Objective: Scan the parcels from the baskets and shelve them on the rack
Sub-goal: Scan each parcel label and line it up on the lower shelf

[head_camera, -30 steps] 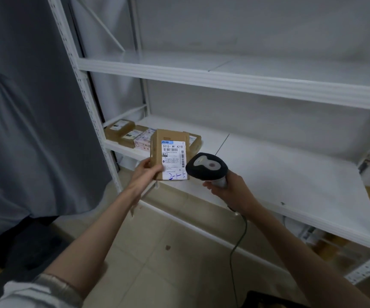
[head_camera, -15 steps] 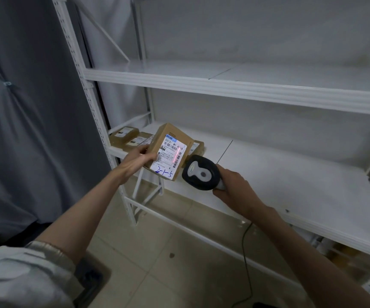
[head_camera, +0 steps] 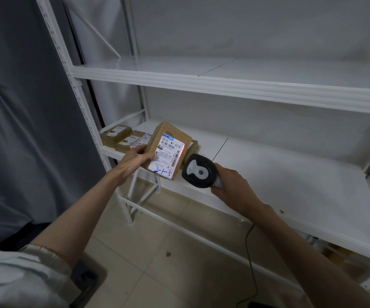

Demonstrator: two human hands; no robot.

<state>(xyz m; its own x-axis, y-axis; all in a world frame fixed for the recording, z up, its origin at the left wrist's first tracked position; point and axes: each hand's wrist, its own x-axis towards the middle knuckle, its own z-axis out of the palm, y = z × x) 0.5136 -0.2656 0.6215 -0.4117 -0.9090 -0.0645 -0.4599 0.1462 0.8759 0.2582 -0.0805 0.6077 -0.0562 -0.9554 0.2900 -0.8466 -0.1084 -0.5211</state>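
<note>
A white metal rack [head_camera: 235, 90] stands on a pale tiled floor [head_camera: 157, 263] against the wall. Its upper shelf board is bare. On the lower shelf [head_camera: 291, 178], at about ten o'clock from its middle, several small brown parcels [head_camera: 118, 135] with white labels lie flat, side by side, touching.

Both arms outstretched, left hand [head_camera: 135, 158] and right hand [head_camera: 230, 185] each gripping.

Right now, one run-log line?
step: scanning | left hand: holds parcel | right hand: grips scanner | red beam on label | rack: parcels shelved left
</note>
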